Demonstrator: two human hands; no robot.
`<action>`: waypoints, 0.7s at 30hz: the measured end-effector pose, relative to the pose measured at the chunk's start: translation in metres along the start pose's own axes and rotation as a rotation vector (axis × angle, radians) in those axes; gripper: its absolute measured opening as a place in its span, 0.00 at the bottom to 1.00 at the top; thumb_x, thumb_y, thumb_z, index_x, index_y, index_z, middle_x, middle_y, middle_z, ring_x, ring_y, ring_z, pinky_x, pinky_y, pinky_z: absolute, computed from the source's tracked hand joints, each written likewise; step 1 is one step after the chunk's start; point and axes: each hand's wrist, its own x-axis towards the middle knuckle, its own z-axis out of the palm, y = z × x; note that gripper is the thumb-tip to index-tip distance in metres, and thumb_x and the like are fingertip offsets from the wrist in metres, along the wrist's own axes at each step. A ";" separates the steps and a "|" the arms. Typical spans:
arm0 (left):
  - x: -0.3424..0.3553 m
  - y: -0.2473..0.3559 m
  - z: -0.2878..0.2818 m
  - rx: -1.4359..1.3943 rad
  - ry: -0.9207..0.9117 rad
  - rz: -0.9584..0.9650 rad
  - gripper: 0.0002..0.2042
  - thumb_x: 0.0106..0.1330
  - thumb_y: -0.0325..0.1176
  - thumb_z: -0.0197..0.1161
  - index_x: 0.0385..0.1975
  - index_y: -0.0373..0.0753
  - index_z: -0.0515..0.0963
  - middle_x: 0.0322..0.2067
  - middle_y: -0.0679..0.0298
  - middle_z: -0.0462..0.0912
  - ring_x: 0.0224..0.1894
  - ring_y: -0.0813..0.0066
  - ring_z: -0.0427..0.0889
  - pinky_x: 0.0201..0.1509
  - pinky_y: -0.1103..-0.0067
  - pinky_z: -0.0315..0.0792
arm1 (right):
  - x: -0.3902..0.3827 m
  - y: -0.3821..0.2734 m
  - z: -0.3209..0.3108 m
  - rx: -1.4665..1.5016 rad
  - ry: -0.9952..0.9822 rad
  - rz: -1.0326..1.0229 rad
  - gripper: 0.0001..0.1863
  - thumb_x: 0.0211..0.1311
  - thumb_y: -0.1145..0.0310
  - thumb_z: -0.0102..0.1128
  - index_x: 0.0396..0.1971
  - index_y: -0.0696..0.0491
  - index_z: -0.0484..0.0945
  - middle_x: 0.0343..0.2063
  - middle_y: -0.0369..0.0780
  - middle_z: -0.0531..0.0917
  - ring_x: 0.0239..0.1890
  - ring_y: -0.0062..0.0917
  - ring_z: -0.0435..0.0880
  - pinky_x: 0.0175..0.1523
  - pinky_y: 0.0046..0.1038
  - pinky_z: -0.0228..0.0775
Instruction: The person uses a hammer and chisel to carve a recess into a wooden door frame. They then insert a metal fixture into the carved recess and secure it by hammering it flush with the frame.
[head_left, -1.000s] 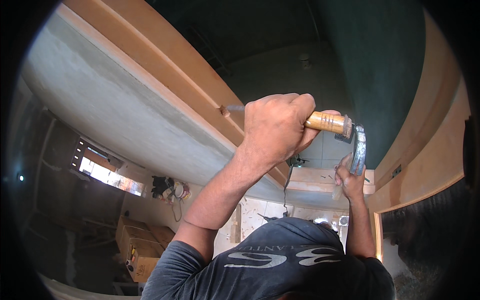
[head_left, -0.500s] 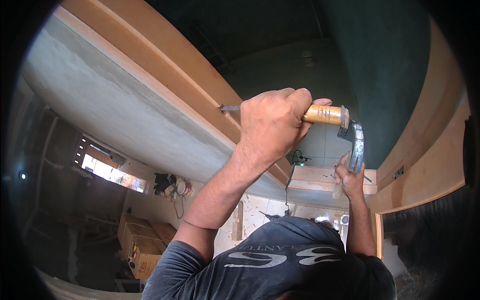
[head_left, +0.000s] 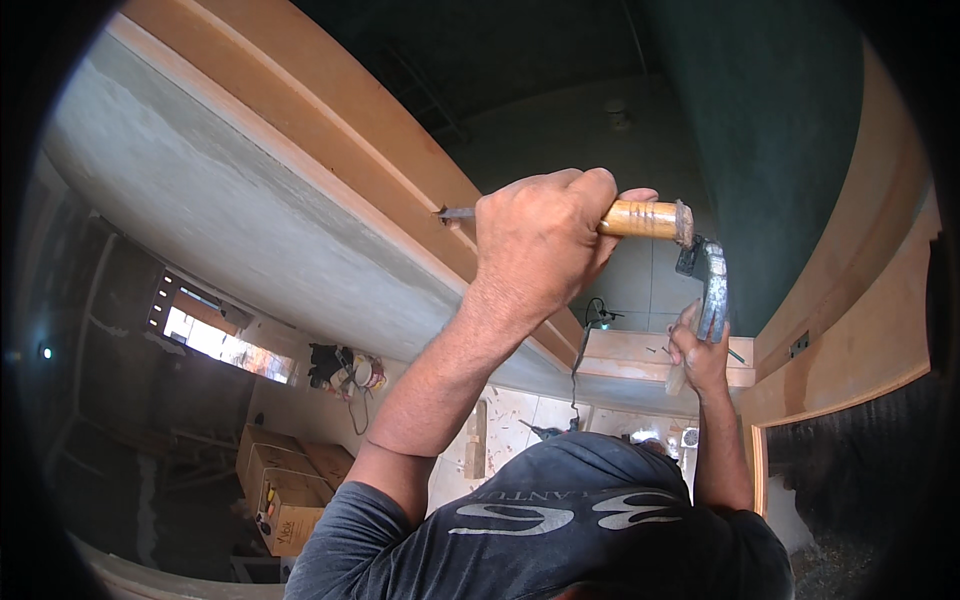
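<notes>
My left hand (head_left: 540,225) is closed round the yellow handle of a chisel (head_left: 645,219); its steel blade reaches into a small notch (head_left: 445,219) in the wooden door frame (head_left: 380,135). My right hand (head_left: 700,350) grips the pale handle of a claw hammer (head_left: 714,285), lower and further right, with its metal head close by the capped end of the chisel handle. Whether head and handle touch, I cannot tell.
Wooden boards and a ledge (head_left: 650,355) frame the opening, with a curved panel (head_left: 840,365) at right. A hanging cable (head_left: 572,385), cardboard boxes (head_left: 285,475) and some clutter (head_left: 340,370) are lower down, along with scraps on the tiled floor (head_left: 520,420).
My left hand and the chisel have shifted up and to the left, the blade meeting the notch. The hammer in my right hand has risen slightly.
</notes>
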 end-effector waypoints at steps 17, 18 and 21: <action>0.001 -0.002 -0.002 0.002 -0.014 -0.030 0.17 0.68 0.46 0.77 0.25 0.45 0.78 0.19 0.64 0.82 0.23 0.70 0.86 0.26 0.73 0.78 | 0.009 -0.030 0.007 -0.095 0.013 -0.106 0.14 0.69 0.79 0.66 0.25 0.54 0.72 0.16 0.31 0.74 0.14 0.14 0.71 0.22 0.24 0.66; 0.000 -0.003 -0.001 0.012 -0.013 -0.036 0.16 0.67 0.44 0.79 0.27 0.45 0.79 0.20 0.65 0.83 0.25 0.72 0.88 0.27 0.74 0.79 | 0.008 -0.045 0.016 -0.132 0.037 -0.108 0.15 0.70 0.78 0.68 0.25 0.54 0.72 0.16 0.30 0.74 0.14 0.13 0.71 0.22 0.24 0.66; 0.006 -0.003 -0.006 -0.004 0.013 -0.042 0.14 0.65 0.41 0.80 0.27 0.45 0.79 0.21 0.64 0.83 0.26 0.70 0.88 0.30 0.73 0.80 | 0.016 -0.062 0.025 -0.148 0.058 -0.156 0.16 0.71 0.75 0.71 0.27 0.52 0.72 0.16 0.30 0.74 0.16 0.12 0.72 0.23 0.22 0.65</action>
